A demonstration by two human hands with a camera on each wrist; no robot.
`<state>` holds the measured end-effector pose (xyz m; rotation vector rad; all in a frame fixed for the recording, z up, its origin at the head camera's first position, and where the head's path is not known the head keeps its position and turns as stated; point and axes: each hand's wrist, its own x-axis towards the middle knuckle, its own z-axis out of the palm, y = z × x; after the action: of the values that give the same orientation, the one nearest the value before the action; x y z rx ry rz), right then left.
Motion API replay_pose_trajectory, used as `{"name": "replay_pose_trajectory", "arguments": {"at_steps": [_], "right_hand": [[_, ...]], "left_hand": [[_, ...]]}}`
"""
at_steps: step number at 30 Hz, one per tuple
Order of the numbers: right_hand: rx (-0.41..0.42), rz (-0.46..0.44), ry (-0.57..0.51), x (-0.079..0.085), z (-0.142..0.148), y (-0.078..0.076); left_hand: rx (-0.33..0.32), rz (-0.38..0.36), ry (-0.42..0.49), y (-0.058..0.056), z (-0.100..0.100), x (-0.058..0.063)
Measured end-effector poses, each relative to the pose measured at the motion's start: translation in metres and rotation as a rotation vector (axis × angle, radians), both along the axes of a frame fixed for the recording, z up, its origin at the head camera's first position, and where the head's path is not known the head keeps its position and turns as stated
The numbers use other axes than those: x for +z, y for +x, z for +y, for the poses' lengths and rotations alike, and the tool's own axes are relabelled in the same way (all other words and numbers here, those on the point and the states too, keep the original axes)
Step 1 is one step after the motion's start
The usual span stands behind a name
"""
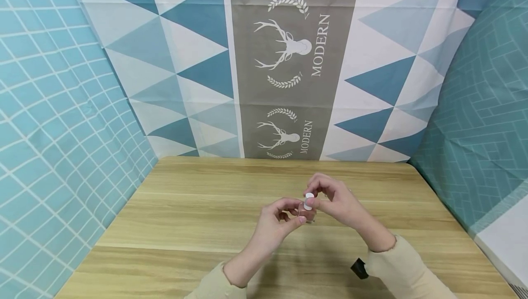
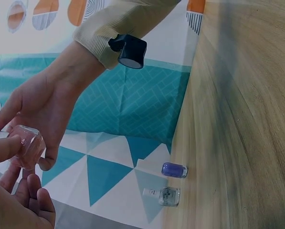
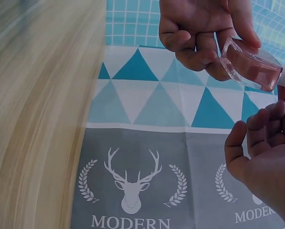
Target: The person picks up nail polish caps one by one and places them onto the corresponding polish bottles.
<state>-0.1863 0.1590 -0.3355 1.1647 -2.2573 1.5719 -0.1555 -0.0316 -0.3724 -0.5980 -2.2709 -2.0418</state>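
A small clear glass nail polish bottle [image 1: 306,215] with pink polish and a white cap [image 1: 309,201] is held above the table. My left hand [image 1: 275,218] grips the glass body between thumb and fingers. From the right, my right hand [image 1: 336,200] pinches the white cap, which sits at the top of the bottle. The right wrist view shows the pink polish bottle [image 3: 252,66] close up, tilted, with the cap partly hidden by fingers. Both hands also appear around the bottle in the left wrist view.
Two more small bottles stand on the wooden table [image 1: 185,225] in the left wrist view: a purple-blue bottle [image 2: 174,170] and a clear one with a white cap [image 2: 169,196]. A black device [image 1: 360,268] is on the right sleeve. Patterned cloths [image 1: 198,60] hang around the table.
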Motion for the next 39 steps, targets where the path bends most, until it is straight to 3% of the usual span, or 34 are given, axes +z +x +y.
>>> {"name": "replay_pose_trajectory", "arguments": {"at_steps": [10, 19, 28, 33, 39], "right_hand": [[-0.023, -0.035, -0.045, -0.0041, -0.0041, -0.0016], [-0.094, 0.016, -0.021, -0.0031, -0.0029, 0.0025], [0.034, 0.126, 0.017, 0.0010, 0.0035, 0.0018], [0.015, 0.165, 0.066, 0.0007, 0.0037, 0.0024], [0.015, 0.182, 0.054, 0.0008, 0.0032, 0.0016]], "left_hand": [[-0.012, 0.006, 0.027, 0.0020, -0.0001, 0.0015], [0.000, -0.004, 0.030, 0.0014, -0.0006, 0.0016], [0.013, 0.000, 0.019, 0.0004, -0.0016, 0.0003], [0.003, 0.000, 0.013, 0.0002, -0.0020, 0.0001], [-0.002, 0.014, 0.018, 0.0008, -0.0019, -0.0004]]}}
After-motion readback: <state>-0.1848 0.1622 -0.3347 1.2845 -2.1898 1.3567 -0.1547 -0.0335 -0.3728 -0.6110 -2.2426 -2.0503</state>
